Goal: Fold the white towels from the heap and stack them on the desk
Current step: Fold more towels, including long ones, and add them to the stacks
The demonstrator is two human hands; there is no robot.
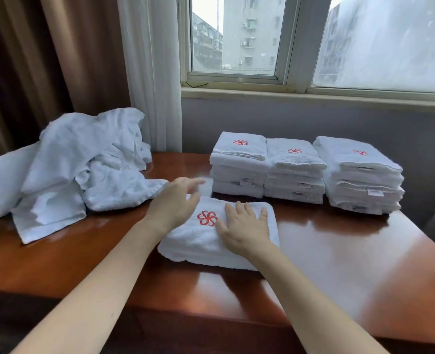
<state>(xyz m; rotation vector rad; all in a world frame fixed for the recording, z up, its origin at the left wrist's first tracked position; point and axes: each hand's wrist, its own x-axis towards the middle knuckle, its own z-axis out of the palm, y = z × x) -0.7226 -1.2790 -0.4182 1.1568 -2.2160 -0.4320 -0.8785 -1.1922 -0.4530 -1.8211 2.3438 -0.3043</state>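
A folded white towel [198,241] with a red flower emblem lies on the wooden desk [339,251] in front of me. My right hand [244,226] presses flat on its right half, fingers straight. My left hand [173,203] hovers over the towel's far left corner, fingers spread and blurred. The heap of unfolded white towels [70,169] sits at the left of the desk. Three stacks of folded towels stand at the back: the left stack [239,167], the middle stack [294,172] and the right stack [359,177].
A window with a sill [313,95] runs behind the desk. A white sheer curtain [150,72] and a brown drape [45,60] hang at the left. The desk's front edge [211,312] is close to me.
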